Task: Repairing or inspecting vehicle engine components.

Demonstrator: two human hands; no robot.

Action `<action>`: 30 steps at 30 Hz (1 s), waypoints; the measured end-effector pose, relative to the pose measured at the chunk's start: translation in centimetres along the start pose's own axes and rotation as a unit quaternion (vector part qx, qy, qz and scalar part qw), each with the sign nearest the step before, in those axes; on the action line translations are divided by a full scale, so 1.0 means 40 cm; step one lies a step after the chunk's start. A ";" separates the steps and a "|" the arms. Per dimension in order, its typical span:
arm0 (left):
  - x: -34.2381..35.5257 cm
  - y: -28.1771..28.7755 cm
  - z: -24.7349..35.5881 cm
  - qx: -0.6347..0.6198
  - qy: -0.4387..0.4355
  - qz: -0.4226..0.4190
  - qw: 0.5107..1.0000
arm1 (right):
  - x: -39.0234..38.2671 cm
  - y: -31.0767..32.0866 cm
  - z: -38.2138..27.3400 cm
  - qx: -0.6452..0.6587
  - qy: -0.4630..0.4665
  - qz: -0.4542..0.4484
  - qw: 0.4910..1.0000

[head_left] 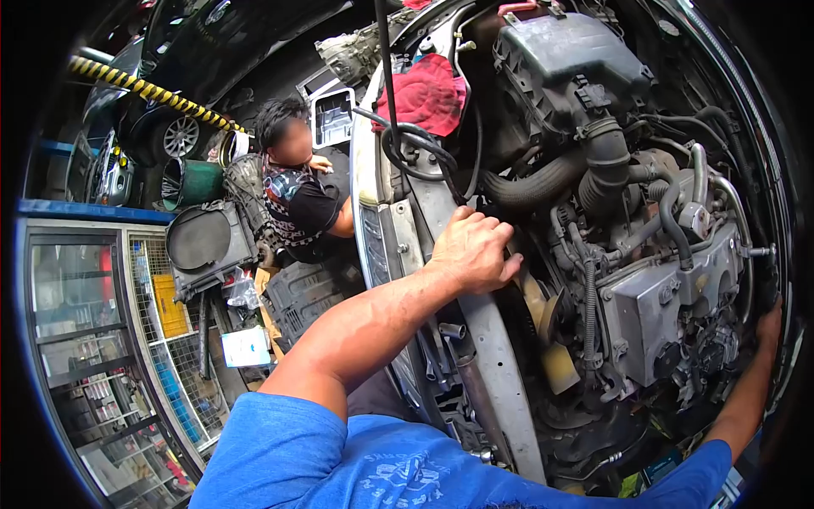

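Observation:
I lean over an open engine bay. My left hand (473, 250) is closed over the grey metal crossbar (489, 339) at the front of the bay, its fingers curled down and their tips hidden. The black fan with yellowed blades (560, 367) sits just to its right. At the far right edge, my right hand (769, 327) reaches down between the engine (657, 314) and the fender side. Its fingers are lost in shadow. A short shiny metal rod (760, 251) sticks out a little above it.
A red cloth (424, 95) and a looped black hose (417, 153) lie over the front of the bay. Sockets (452, 330) rest by the crossbar. A co-worker (297, 187) crouches at the left among removed parts, a radiator fan shroud (208, 242) and a glass cabinet (80, 339).

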State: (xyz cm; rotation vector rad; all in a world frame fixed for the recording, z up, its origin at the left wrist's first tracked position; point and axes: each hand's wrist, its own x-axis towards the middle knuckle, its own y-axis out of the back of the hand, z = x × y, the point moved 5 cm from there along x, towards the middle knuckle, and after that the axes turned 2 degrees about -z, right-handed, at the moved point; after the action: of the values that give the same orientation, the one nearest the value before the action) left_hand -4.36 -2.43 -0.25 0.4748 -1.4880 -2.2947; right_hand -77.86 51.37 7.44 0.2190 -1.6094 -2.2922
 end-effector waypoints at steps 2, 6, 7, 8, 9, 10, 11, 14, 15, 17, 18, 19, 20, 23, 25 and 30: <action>0.001 0.001 0.004 -0.006 -0.007 0.006 1.000 | -0.051 0.039 -0.019 -0.009 0.047 0.056 0.997; -0.003 0.005 0.000 0.000 -0.012 0.012 1.000 | -0.148 0.144 -0.078 0.040 0.028 0.027 0.998; -0.007 0.006 0.001 0.001 -0.008 0.014 1.000 | -0.170 0.172 -0.097 0.022 0.014 0.004 1.000; -0.007 0.009 -0.002 0.002 -0.007 0.015 1.000 | -0.179 0.192 -0.125 -0.010 -0.019 -0.024 0.999; -0.007 0.010 -0.005 -0.005 -0.011 0.009 1.000 | -0.179 0.220 -0.163 0.006 -0.001 -0.018 1.000; -0.008 0.012 -0.007 -0.004 -0.018 0.017 1.000 | -0.178 0.244 -0.194 -0.010 0.016 -0.031 0.999; -0.010 0.012 -0.009 -0.003 -0.019 0.022 1.000 | -0.175 0.267 -0.212 -0.055 0.008 -0.057 0.997; -0.011 0.016 -0.001 -0.006 -0.026 0.017 0.999 | -0.202 0.317 -0.254 0.107 0.023 -0.137 0.984; -0.008 0.022 -0.005 0.004 -0.024 0.029 0.999 | -0.208 0.309 -0.267 0.173 -0.024 -0.205 0.963; -0.008 0.012 -0.005 -0.020 -0.025 0.013 0.999 | -0.247 0.309 -0.286 0.219 0.027 -0.247 0.943; -0.008 0.007 -0.005 -0.015 -0.021 0.010 1.000 | -0.263 0.299 -0.296 0.201 0.032 -0.270 0.941; -0.013 0.006 -0.011 -0.001 -0.011 0.020 1.000 | -0.276 0.294 -0.315 0.266 0.057 -0.283 0.920; -0.008 0.003 -0.004 -0.010 -0.024 0.033 0.999 | -0.277 0.299 -0.322 0.181 0.090 -0.231 0.952; 0.006 0.010 0.017 0.010 -0.043 0.053 0.998 | -0.292 0.342 -0.282 0.067 0.061 -0.093 0.991; 0.018 0.009 0.031 0.006 -0.035 0.043 0.998 | -0.288 0.353 -0.293 0.011 -0.014 0.008 1.000; 0.017 -0.003 0.061 0.013 -0.018 0.022 1.000 | -0.342 0.429 -0.351 0.012 -0.068 -0.036 0.997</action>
State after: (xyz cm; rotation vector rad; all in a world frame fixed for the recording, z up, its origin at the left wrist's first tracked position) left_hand -6.11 -0.76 0.53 0.4060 -1.5304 -2.2632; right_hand -57.66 38.52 17.70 0.1303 -1.7223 -2.3895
